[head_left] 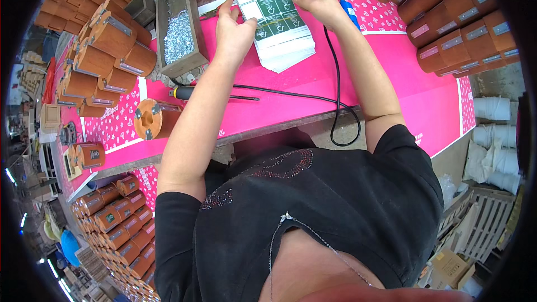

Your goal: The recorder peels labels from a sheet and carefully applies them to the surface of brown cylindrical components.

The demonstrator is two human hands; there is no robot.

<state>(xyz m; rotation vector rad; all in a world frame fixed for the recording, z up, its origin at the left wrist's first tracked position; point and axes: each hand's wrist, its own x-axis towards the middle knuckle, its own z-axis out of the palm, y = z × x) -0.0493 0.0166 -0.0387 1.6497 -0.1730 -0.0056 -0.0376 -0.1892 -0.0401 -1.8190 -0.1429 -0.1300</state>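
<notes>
A stack of label sheets (pixel 286 51) lies on the pink-covered table in front of me. On its top sheet (pixel 275 12), green labels with white print fill the lower part, and outlined white squares fill the upper part. My left hand (pixel 234 32) grips the sheet's left side, its thumb over the printed face and its fingers at the edge. At the sheet's upper right edge is my right hand (pixel 318 3). Its fingers are apart and slightly bent, their tips at or close to the paper, with no separate thing visible between them.
Left of the stack stands a wooden box of small metal parts (pixel 179 32). A yellow-and-black screwdriver-like tool (pixel 187 93) and a black cable (pixel 296 94) lie nearer me. A brown cylindrical container (pixel 155 118) sits at the left front. Similar containers (pixel 461 33) are stacked on both sides.
</notes>
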